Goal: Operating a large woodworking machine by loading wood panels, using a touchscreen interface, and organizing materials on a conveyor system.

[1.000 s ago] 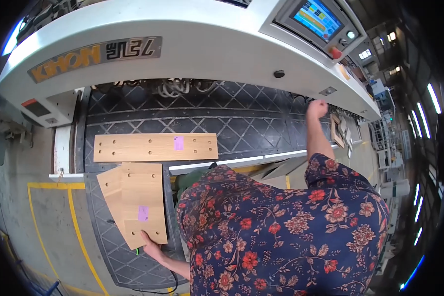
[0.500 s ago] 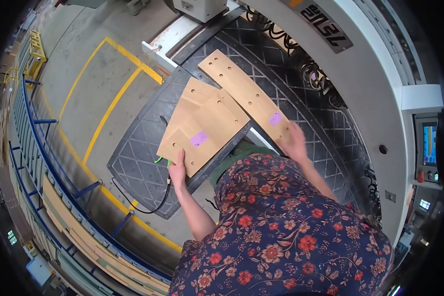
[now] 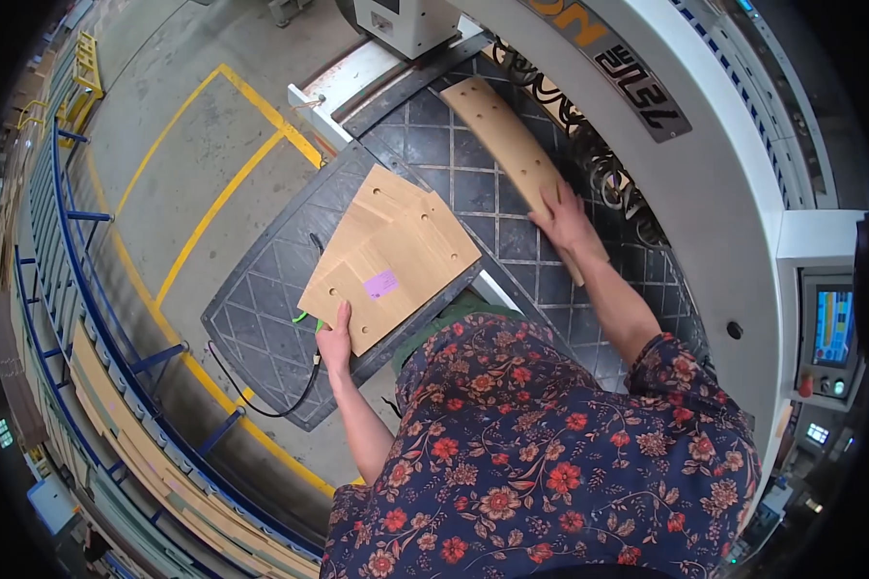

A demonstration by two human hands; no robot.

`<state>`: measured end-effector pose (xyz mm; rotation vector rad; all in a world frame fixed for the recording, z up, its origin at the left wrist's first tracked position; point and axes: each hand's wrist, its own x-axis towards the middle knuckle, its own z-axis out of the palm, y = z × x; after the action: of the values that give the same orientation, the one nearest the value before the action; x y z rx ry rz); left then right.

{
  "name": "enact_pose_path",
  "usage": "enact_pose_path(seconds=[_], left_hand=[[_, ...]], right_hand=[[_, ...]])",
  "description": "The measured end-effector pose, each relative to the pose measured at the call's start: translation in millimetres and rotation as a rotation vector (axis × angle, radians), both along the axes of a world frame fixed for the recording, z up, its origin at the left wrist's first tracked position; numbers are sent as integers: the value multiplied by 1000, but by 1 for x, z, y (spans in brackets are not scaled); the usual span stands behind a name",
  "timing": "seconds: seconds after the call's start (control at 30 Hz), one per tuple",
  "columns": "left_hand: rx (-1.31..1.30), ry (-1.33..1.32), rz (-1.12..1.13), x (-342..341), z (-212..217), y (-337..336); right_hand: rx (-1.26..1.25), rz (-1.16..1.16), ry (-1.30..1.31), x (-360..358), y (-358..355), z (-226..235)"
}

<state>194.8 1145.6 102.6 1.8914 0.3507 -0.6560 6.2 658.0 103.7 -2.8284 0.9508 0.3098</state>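
My left hand [image 3: 333,343] is closed on the lower corner of fanned, overlapping wood-coloured panels [image 3: 410,261], thumb on top and fingers hidden beneath. The panels have round drilled holes, and the top one carries a purple label [image 3: 380,284]. To the right, my right hand [image 3: 572,230] grips a long, narrow drilled board [image 3: 512,145] near its lower end, with fingers and thumb across it. This board looks tilted on its long side, close to the machine, and its label is not visible.
A black gridded machine table [image 3: 434,154] lies beneath the boards. Coiled black hoses [image 3: 613,183] run along the white machine body [image 3: 714,212]. A control screen [image 3: 833,328] stands at far right. On the left, a blue roller conveyor [image 3: 145,415] carries stacked boards.
My right hand has moved the long board up and right, away from the panels, and its visible face has narrowed. The left hand still holds the panels.
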Motion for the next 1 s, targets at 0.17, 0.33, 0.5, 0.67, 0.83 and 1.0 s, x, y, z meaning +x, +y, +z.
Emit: enact_pose_path(seconds=[0.17,0.33,0.5,0.67,0.83,1.0], left_hand=[[-34,13,-7,2,4,2],[-5,-17,-34,1,5,4],[22,3,-28,2,2,4],[28,2,-58,1,-1,5],[-22,-5,-34,-2,-13,8],[1,-67,-109,-1,-23,15]], right_hand=[[14,-148,-72,15,-58,-19],[-80,-163,-155,30,-72,-26],[-98,-209,-403,32,-46,-5],[-112,-280,-404,2,21,0],[-34,-414,-301,-114,128,1],[-191,-1007,-132,-261,161,20]])
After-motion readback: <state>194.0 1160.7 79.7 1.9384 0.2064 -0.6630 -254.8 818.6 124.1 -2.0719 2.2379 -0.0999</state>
